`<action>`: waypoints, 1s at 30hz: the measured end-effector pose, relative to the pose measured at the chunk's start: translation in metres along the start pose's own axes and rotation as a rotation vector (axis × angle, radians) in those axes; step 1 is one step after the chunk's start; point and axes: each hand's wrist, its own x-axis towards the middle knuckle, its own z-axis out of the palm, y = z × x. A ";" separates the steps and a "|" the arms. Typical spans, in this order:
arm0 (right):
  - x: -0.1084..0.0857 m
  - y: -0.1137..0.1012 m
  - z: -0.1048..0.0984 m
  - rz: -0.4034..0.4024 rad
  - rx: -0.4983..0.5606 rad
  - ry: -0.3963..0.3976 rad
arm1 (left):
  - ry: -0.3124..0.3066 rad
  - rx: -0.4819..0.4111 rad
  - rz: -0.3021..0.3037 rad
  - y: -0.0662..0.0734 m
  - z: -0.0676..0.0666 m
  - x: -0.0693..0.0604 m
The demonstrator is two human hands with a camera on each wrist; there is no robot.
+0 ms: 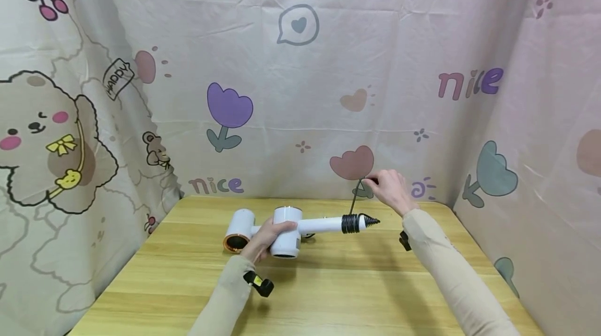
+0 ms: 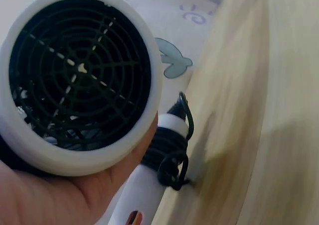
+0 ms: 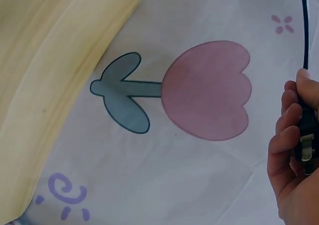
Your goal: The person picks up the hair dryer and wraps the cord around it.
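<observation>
In the head view my left hand [image 1: 265,239] grips the white head of a hair dryer [image 1: 286,231] above the table, its handle pointing right. Black cord [image 1: 350,223] is coiled round the handle near its tip. My right hand [image 1: 391,189], raised above and right of the handle, pinches the free end of the cord, which runs up taut from the coil. The right wrist view shows a black plug [image 3: 306,148] with a metal prong inside the curled right fingers. The dryer's dark round grille [image 2: 79,70] fills much of the left wrist view.
Behind my left hand, a white cylinder with a copper-coloured rim [image 1: 239,229] lies on the wooden table [image 1: 328,294]; the hand partly hides what it joins. A printed curtain [image 1: 300,75] hangs behind the table and along both sides.
</observation>
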 end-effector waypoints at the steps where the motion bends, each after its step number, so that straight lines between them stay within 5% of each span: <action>1: 0.000 -0.002 0.000 -0.014 -0.006 0.007 | 0.006 0.012 0.014 0.001 0.000 -0.001; 12: 0.000 -0.016 0.000 -0.082 -0.010 0.097 | 0.113 0.262 0.144 0.020 0.004 -0.005; 24: -0.007 -0.037 0.000 -0.207 -0.014 0.150 | 0.222 0.340 0.134 0.019 0.005 -0.003; 30: -0.013 -0.046 0.000 -0.227 -0.003 0.146 | 0.361 0.380 0.155 0.016 0.006 -0.001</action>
